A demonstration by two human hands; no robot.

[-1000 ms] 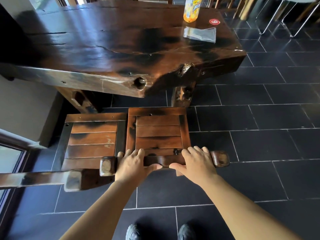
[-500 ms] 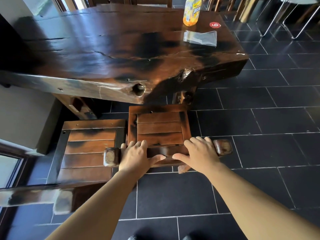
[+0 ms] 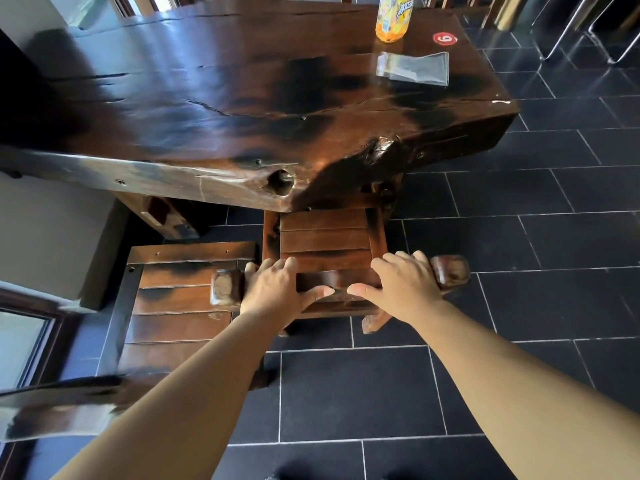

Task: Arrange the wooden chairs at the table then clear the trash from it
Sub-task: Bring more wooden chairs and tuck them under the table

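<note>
A dark wooden chair point(image 3: 325, 237) stands in front of me, its slatted seat partly under the near edge of the thick wooden table point(image 3: 207, 109). My left hand point(image 3: 277, 289) and my right hand point(image 3: 405, 289) both grip the chair's top back rail. A second wooden chair point(image 3: 183, 306) stands to its left, farther out from the table. On the table's far right lie a clear plastic bag point(image 3: 414, 68) and an orange drink bottle point(image 3: 393, 19).
A red round number sticker point(image 3: 444, 38) sits on the table's right end. Black floor tiles point(image 3: 554, 237) spread to the right. Metal chair legs point(image 3: 571, 26) stand at the top right. A wall and window frame point(image 3: 31, 317) close the left side.
Both hands have pushed the chair forward, so its seat now slides under the table edge. The left chair has stayed in place.
</note>
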